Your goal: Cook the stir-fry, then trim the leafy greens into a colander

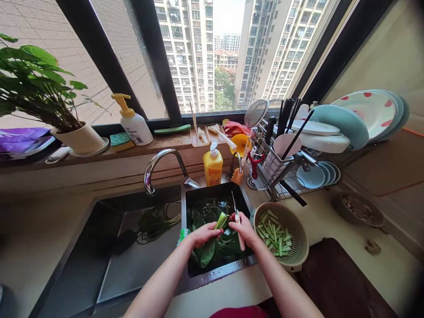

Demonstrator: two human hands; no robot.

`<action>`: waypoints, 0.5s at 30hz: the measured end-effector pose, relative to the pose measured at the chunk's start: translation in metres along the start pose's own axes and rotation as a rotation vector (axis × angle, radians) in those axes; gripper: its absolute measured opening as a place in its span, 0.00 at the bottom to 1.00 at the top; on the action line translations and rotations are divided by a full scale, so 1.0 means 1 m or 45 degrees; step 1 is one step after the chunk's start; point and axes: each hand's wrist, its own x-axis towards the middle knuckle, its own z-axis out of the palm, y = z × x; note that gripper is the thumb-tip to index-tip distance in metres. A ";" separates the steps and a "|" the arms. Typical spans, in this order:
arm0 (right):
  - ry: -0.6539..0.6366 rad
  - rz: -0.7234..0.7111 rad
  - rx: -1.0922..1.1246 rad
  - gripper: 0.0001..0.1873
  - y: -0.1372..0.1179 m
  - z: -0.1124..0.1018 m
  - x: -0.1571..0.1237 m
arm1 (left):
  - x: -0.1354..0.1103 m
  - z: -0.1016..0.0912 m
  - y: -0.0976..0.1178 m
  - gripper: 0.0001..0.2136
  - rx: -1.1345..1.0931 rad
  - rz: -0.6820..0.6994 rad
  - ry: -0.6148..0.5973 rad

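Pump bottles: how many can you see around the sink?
2. A white pump bottle with a yellow pump stands on the windowsill left of the faucet; a yellow pump bottle stands behind the sink. The dish rack may hide others.

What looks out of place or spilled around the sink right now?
Nothing stands out as spilled or damaged. The left hand holds a pale green vegetable stalk over the black sink basin, the right hand holds a small knife, and cut pieces sit inside the beige round colander.
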 end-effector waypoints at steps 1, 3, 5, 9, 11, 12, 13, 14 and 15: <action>0.024 0.025 0.060 0.15 0.001 0.003 -0.002 | -0.002 0.003 0.003 0.19 -0.001 -0.012 -0.026; 0.048 0.068 0.175 0.17 0.003 0.011 -0.005 | -0.004 0.011 0.011 0.18 0.067 -0.042 -0.089; 0.078 0.095 0.274 0.18 0.004 0.019 -0.008 | -0.007 0.018 0.019 0.15 0.195 -0.070 -0.136; 0.165 0.109 0.424 0.18 0.001 0.028 -0.008 | -0.012 0.024 0.025 0.14 0.302 0.010 -0.160; 0.208 0.108 0.482 0.18 -0.001 0.028 -0.006 | -0.015 0.022 0.022 0.15 0.199 0.051 -0.182; 0.225 0.107 0.502 0.18 -0.001 0.027 -0.005 | -0.017 0.020 0.019 0.17 0.119 0.046 -0.177; 0.236 0.107 0.514 0.18 -0.001 0.026 -0.004 | -0.018 0.019 0.015 0.18 0.038 0.030 -0.154; 0.243 0.109 0.516 0.18 -0.002 0.026 -0.003 | -0.019 0.018 0.011 0.19 -0.032 0.004 -0.116; 0.246 0.113 0.511 0.18 -0.002 0.025 -0.002 | -0.019 0.017 0.007 0.20 -0.089 -0.024 -0.070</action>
